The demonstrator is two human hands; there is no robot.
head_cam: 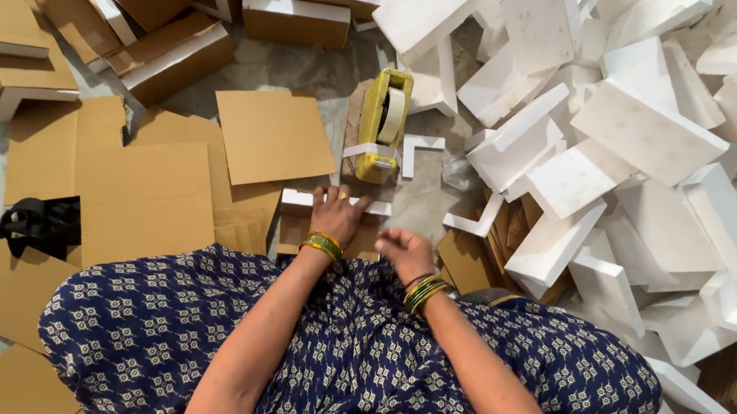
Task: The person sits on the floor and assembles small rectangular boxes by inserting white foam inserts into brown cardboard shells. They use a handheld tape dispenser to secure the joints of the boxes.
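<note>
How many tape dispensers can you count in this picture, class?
1. The yellow tape dispenser stands on the floor just beyond the left hand and right hand, beside the white foam pile. Others may lie hidden under the foam.

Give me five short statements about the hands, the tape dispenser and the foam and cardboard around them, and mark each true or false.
1. The left hand presses flat on a small brown cardboard-wrapped piece with a white foam edge. True.
2. The yellow tape dispenser lies behind the person. False: it sits just beyond the hands.
3. The white foam blocks are heaped to the person's right. True.
4. The right hand grips the dispenser. False: it is near the cardboard-wrapped piece, apart from the dispenser.
5. Both wrists are bare. False: each wears green and gold bangles.
</note>
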